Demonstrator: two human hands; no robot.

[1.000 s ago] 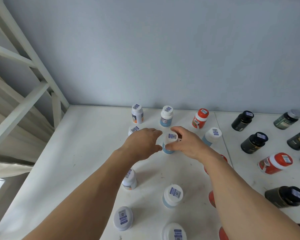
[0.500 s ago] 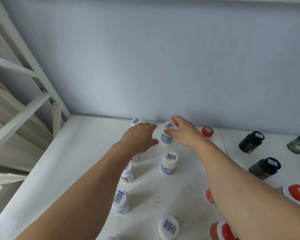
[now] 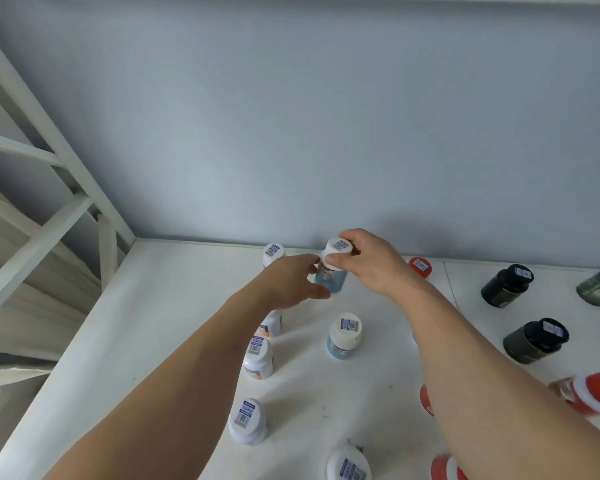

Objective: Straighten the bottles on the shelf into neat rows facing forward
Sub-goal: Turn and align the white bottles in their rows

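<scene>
Head view: both arms reached to the back of the shelf (image 3: 160,306), close to the wall.
Change: half a second before, the right hand (image 3: 368,263) only touched the cap of the blue-labelled bottle (image 3: 331,277); now its grip was clamped on that white cap, thumb in front.
Left hand (image 3: 288,284): it had moved in from beside the bottle, fingers curled against the body, steadying or turning it.
Bottle position: upright in the back row, between a white bottle (image 3: 273,252) and an orange-capped bottle (image 3: 420,266).
Meaning: this bottle was probably being turned label-forward; the nearer white-capped bottle (image 3: 343,336) and the dark bottles (image 3: 506,285) looked unaligned yet.
</scene>
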